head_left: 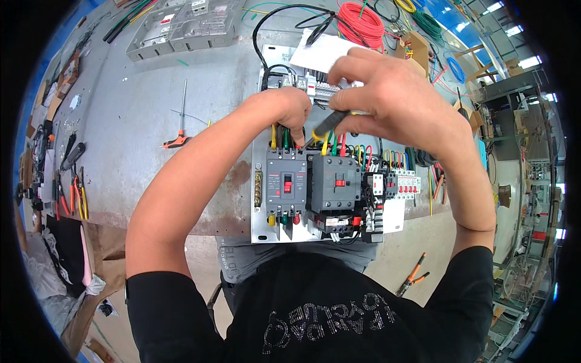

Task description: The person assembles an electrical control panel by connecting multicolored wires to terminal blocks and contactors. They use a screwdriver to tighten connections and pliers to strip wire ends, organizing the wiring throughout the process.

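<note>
A: What's furthest left on the bench?
B: One T-shaped driver with an orange grip, lying left of centre, probably parked there for easy reach.

A: And the left hand?
B: It's curled at upper centre, fingers down by the wires above the grey breaker, perhaps steadying one. I can't tell whether it grips anything.

A: Where is that breaker?
B: Middle of the frame, on the white mounting plate, beside the dark contactor.

A: The right hand?
B: Upper right of centre, closed around a dark-handled screwdriver. It's slanted down-left, likely so its tip meets the breaker's top terminals without the hands colliding.

A: Counts, left to right?
B: One T-shaped driver, one breaker with three coloured caps along its lower edge (yellow, green, red), one screwdriver, one contactor, one big red wire coil at upper right, and one orange-handled tool at lower right.
</note>
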Available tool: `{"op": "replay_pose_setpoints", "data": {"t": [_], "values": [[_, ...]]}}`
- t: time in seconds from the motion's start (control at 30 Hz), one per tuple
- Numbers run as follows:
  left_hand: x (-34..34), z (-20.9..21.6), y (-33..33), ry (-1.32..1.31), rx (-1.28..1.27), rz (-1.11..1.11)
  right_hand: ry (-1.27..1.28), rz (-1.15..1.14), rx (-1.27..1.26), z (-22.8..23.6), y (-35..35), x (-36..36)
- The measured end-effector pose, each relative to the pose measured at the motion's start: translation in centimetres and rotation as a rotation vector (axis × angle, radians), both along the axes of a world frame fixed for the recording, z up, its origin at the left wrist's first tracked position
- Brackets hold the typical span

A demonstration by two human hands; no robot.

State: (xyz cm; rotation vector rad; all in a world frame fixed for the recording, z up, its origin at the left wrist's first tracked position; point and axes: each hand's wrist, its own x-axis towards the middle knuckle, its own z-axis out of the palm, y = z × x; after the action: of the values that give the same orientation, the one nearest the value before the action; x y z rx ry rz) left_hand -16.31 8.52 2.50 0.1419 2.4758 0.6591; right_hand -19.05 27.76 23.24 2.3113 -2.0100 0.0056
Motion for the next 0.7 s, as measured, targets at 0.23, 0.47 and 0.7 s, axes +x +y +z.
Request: {"op": "replay_pose_setpoints", "data": {"t": [0.23, 0.47, 0.7], "values": [[0.5, 1.2, 0.2, -0.031, 0.010, 0.026, -0.716, -0.472, 0.208, -0.9, 0.5, 3.2], [0.1, 1.1, 0.2, -0.047, -0.007, -0.012, -1.328, -0.374, 0.396, -2.1, 2.3, 0.8], [0.5, 3.1, 0.3, -0.052, -0.038, 0.005, -0.442, -0.052, -0.129, -2.9, 1.0, 1.2]]}}
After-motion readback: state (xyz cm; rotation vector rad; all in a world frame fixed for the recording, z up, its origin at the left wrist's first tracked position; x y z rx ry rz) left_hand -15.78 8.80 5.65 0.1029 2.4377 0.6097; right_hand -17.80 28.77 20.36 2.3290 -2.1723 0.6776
